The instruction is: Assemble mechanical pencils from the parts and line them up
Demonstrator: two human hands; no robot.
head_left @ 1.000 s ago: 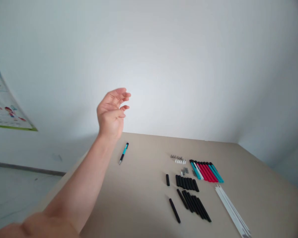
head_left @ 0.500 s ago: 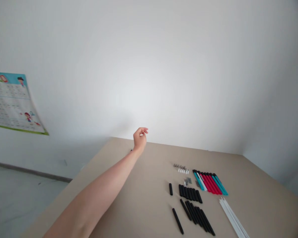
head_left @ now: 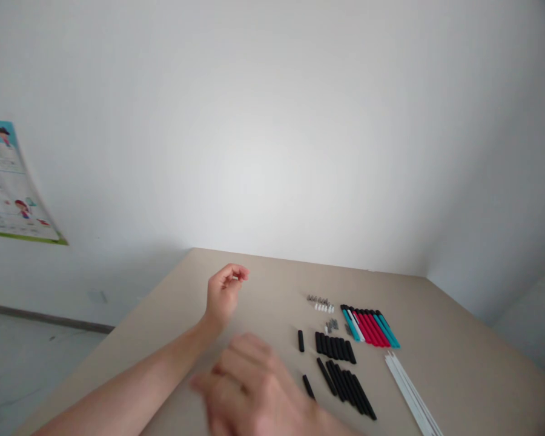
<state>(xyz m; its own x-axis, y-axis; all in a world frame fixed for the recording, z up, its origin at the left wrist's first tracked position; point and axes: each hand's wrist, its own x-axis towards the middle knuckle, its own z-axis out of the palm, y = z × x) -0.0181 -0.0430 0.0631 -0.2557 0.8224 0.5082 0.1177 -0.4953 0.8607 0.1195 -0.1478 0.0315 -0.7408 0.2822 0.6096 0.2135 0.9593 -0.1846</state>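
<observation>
My left hand [head_left: 224, 292] is raised over the left part of the table, its fingers curled and thumb and fingertips pressed together. Whatever they hold, if anything, is too small to make out. Closer to me, my right hand [head_left: 257, 384] is smeared by motion, so its fingers do not show clearly. It is nearest to a single long black tube [head_left: 308, 387], whose lower end it hides. A lone short black tube [head_left: 301, 341] lies just beyond. Beside these are a row of short black tubes [head_left: 336, 347] and a row of longer black tubes [head_left: 349, 386].
On the beige table [head_left: 263, 275], red, teal and white pen-like barrels [head_left: 370, 327] with black ends lie in a row. Small springs [head_left: 318, 300], white pieces [head_left: 324, 307] and grey metal bits [head_left: 332, 325] sit left of them. Thin white rods [head_left: 411, 393] lie at front right. A wall stands behind.
My left hand has drawn back toward me and lower, still with curled fingers. My right hand has come into view at the bottom. The view has turned slightly right.
</observation>
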